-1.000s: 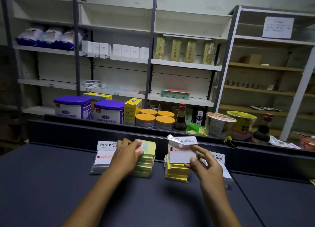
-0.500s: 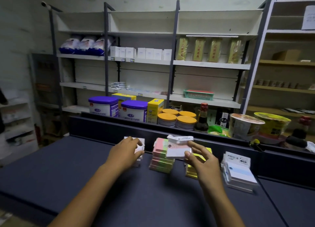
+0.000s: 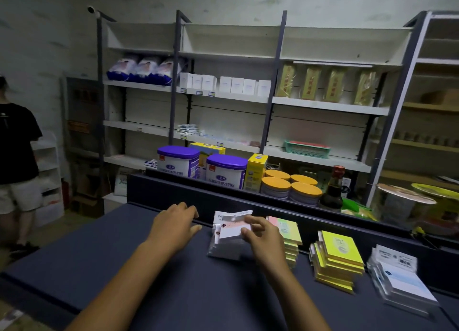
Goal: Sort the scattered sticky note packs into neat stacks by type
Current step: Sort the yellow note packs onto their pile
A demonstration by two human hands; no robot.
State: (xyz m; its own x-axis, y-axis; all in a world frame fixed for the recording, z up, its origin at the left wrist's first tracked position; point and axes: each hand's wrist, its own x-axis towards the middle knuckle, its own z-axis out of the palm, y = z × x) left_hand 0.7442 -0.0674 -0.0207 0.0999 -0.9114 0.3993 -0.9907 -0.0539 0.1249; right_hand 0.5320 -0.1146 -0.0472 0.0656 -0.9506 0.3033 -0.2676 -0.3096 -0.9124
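The fingers (image 3: 248, 225) of the right hand (image 3: 264, 238) pinch a white sticky note pack (image 3: 229, 229) by its right edge, thumb below and fingertips above, holding it on top of a clear-wrapped stack of white packs (image 3: 223, 248) near the centre of the dark bench (image 3: 124, 268). At 9 o'clock from that pack, the left hand (image 3: 171, 225) hovers palm down with its fingers relaxed and slightly spread, holding nothing; whether its fingertips touch the bench is not clear. At 3 o'clock from the right hand, partly hidden behind it, stands a stack of pastel pink-and-green packs (image 3: 289, 234). Further toward 3 o'clock is a stack of yellow packs (image 3: 340, 256), and beyond it, near the bench's right edge, a leaning stack of white-and-blue packs (image 3: 402, 278). At 12 o'clock, past the bench's raised back edge, sit purple-lidded tins (image 3: 227, 170), orange-lidded jars (image 3: 290, 188) and a dark sauce bottle (image 3: 332, 191). Shelving (image 3: 223, 99) with boxes fills the wall behind. At 9 o'clock, far left, a person in a black shirt (image 3: 15, 144) stands.
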